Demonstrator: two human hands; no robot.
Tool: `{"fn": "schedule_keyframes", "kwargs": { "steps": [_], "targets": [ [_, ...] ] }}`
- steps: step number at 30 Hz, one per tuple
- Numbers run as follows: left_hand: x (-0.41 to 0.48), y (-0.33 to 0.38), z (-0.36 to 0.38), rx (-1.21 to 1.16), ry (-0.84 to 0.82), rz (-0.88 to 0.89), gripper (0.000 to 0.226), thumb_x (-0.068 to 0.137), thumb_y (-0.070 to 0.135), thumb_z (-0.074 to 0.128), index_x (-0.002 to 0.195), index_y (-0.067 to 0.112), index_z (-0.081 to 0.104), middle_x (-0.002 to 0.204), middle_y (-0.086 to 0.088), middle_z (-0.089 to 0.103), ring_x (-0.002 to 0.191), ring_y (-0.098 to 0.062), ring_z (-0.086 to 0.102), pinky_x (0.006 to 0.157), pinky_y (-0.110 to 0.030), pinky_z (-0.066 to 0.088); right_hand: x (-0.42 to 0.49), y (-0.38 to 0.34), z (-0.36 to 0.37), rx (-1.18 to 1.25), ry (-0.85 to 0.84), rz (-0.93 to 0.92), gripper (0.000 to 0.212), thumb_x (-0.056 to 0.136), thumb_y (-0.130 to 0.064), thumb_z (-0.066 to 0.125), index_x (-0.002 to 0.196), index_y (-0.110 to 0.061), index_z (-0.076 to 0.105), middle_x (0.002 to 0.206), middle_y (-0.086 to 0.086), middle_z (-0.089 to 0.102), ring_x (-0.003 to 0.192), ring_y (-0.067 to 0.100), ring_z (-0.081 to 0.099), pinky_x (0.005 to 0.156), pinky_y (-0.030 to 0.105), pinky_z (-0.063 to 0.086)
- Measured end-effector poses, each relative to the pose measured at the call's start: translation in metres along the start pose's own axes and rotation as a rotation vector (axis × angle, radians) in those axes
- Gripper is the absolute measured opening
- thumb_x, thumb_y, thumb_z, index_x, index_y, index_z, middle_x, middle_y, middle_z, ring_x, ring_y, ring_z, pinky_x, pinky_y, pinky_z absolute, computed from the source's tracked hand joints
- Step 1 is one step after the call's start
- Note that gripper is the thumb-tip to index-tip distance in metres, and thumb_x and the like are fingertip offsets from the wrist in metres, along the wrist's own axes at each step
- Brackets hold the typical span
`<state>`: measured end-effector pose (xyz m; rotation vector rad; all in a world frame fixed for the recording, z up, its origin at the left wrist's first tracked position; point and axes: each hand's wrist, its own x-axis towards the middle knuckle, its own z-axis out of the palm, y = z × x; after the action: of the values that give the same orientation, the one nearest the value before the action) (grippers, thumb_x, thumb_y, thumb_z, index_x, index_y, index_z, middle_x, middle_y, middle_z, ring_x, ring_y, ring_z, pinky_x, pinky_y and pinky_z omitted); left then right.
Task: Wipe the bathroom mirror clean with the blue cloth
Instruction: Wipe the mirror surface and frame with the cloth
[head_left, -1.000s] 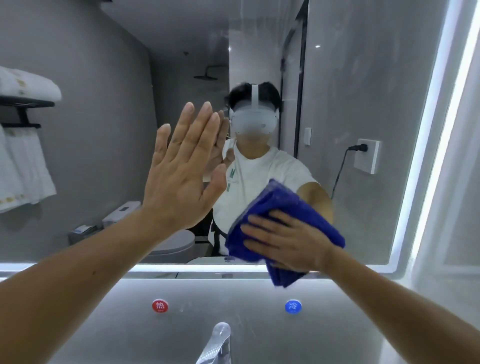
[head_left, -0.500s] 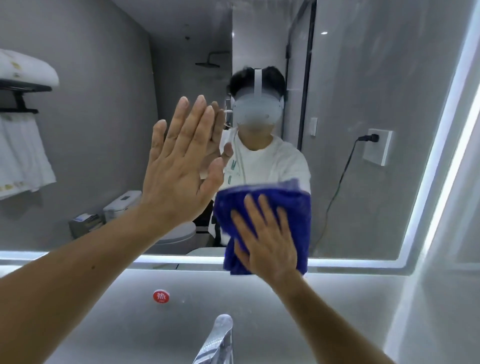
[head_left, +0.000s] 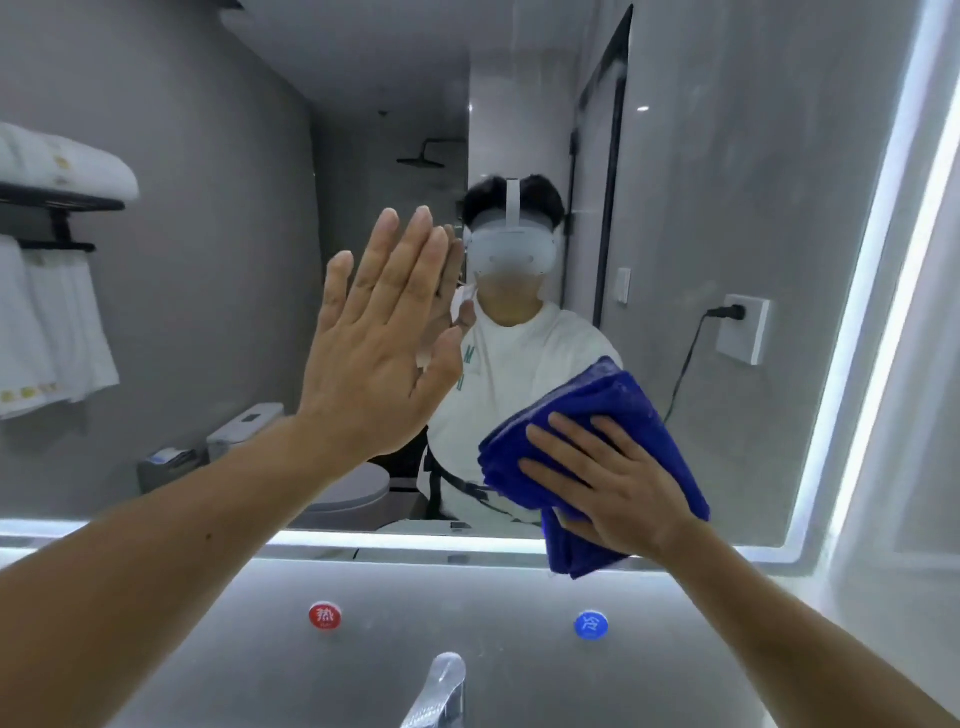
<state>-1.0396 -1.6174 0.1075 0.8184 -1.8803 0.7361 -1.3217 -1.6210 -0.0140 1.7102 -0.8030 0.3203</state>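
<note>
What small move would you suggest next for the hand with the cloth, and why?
Probably slide the right hand and cloth up and rightward: the cloth sits at the bottom edge of the mirror, partly hanging below it, and the left hand lies flat against the glass to its left.

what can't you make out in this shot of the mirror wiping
Head view only.
Mirror glass under the blue cloth and right hand: hidden by them.
Left hand palm against the glass: hidden by the hand's own back.
Faucet: cut off by the bottom edge.
Mirror's top and left edges: cut off by the frame.
Smears on the glass: too faint to tell.
</note>
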Motion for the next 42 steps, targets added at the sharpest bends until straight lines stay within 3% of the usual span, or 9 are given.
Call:
{"fn": "schedule_keyframes", "kwargs": {
  "steps": [4,11,18,21,25,30,35,42],
  "targets": [
    [0.02,0.005,-0.004,-0.006,0.024,-0.003,0.066,0.098,0.04,0.023,0.155,0.008,0.012,0.164,-0.008,0.009,0.152,-0.023,0.003,0.121,-0.052,0.008,0.05,0.051,-0.019,0.051,0.108,0.172,0.055,0.095,-0.033,0.058,0.147,-0.022,0.044,0.158,0.006,0.033,0.147,0.028,0.026,0.12,0.05,0.018],
    [0.063,0.0,-0.02,0.022,0.07,-0.025,0.07,0.096,0.046,0.014,0.155,0.009,0.013,0.164,-0.004,0.007,0.152,-0.017,-0.001,0.122,-0.049,0.007,0.181,0.138,-0.057,0.04,0.26,0.496,0.049,0.098,-0.04,0.045,0.143,-0.021,0.048,0.157,0.006,0.035,0.147,0.027,0.026,0.12,0.046,0.013],
    [0.08,-0.005,-0.039,-0.007,0.156,0.005,0.068,0.096,0.041,0.022,0.156,0.01,0.015,0.165,-0.002,0.008,0.152,-0.015,-0.002,0.122,-0.05,0.007,0.185,0.102,-0.045,0.025,0.271,0.775,0.06,0.098,-0.043,0.035,0.153,-0.019,0.028,0.162,0.011,0.022,0.15,0.03,0.015,0.121,0.049,0.011],
    [0.076,-0.005,-0.038,0.017,0.142,0.047,0.068,0.097,0.043,0.021,0.155,0.007,0.018,0.164,-0.004,0.008,0.152,-0.017,0.0,0.122,-0.05,0.008,0.147,0.049,-0.027,0.035,0.172,0.703,0.066,0.098,-0.045,0.037,0.156,-0.018,0.019,0.163,0.011,0.015,0.151,0.031,0.011,0.122,0.05,0.006],
    [0.086,-0.002,-0.041,0.041,0.119,0.054,0.067,0.096,0.041,0.022,0.154,0.008,0.019,0.164,-0.003,0.009,0.152,-0.016,0.0,0.122,-0.048,0.006,0.117,0.025,-0.016,0.005,0.085,0.542,0.066,0.095,-0.044,0.037,0.154,-0.019,0.025,0.163,0.008,0.017,0.149,0.03,0.02,0.121,0.048,0.008],
    [0.112,-0.005,-0.046,0.075,0.076,-0.021,0.07,0.093,0.049,0.011,0.155,0.018,0.008,0.163,0.008,-0.003,0.148,-0.003,-0.015,0.122,-0.036,-0.005,0.143,0.062,-0.031,0.025,0.105,0.458,0.06,0.092,-0.038,0.037,0.149,-0.017,0.033,0.158,0.006,0.03,0.147,0.026,0.026,0.117,0.047,0.017],
    [0.141,-0.008,-0.053,0.084,0.092,-0.044,0.071,0.089,0.055,0.001,0.152,0.024,-0.004,0.16,0.014,-0.012,0.144,0.002,-0.022,0.122,-0.034,-0.008,0.205,0.126,-0.052,0.004,0.143,0.456,0.058,0.099,-0.041,0.028,0.15,-0.015,0.034,0.159,0.006,0.029,0.148,0.026,0.022,0.12,0.049,0.021],
    [0.188,-0.021,-0.077,0.098,0.183,0.045,0.067,0.094,0.053,0.008,0.154,0.026,-0.004,0.162,0.012,-0.012,0.144,0.002,-0.024,0.121,-0.033,-0.012,0.287,0.201,-0.08,-0.01,0.222,0.616,0.06,0.101,-0.049,0.013,0.154,-0.021,0.023,0.163,0.005,0.018,0.151,0.025,0.009,0.12,0.045,0.004]
  ]
}}
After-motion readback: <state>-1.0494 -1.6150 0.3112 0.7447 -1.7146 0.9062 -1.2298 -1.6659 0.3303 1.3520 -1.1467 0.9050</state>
